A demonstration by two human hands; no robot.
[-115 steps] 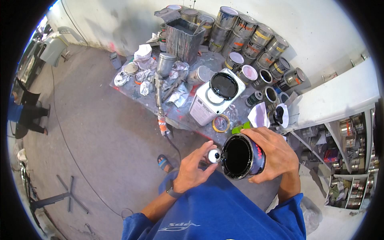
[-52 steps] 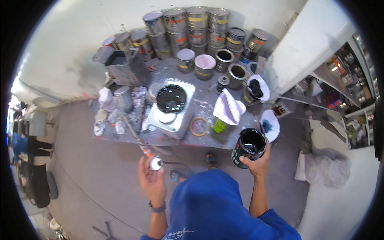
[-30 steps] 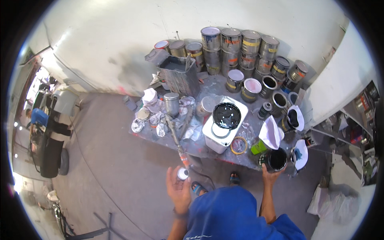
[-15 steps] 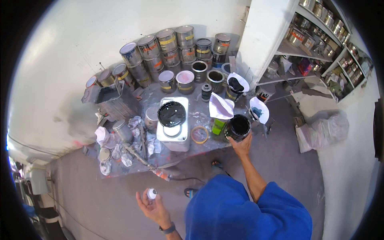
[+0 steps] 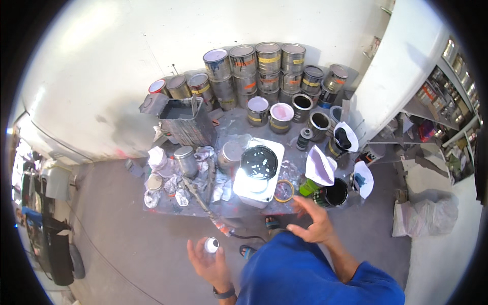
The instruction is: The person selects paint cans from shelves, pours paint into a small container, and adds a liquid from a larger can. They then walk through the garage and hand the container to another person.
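My left hand (image 5: 212, 268) is low in front of the table, fingers curled around a small white round container (image 5: 211, 245) with a dark centre. Over the table's front edge, my right hand (image 5: 316, 223) is empty, thumb and fingers apart. Just beyond it stands an open can of black paint (image 5: 335, 192), beside a bright green container (image 5: 308, 187) topped by a white paper cone (image 5: 320, 166). Near my right fingertips lies a yellowish ring (image 5: 284, 191). To its left, a black-coated round lid (image 5: 259, 162) rests on a rectangular metal tin (image 5: 273, 146).
Stacked paint cans (image 5: 267, 73) line the wall at the back. A grey rectangular container (image 5: 189, 124) stands at the left, near crumpled paper (image 5: 157, 158). A spray tool with a hose (image 5: 203, 206) hangs over the front edge. Shelves of cans (image 5: 432, 96) are at the right.
My right hand has let go of the black paint can and drawn back toward me. The can stays on the table. My left hand still holds the white container. The view has shifted.
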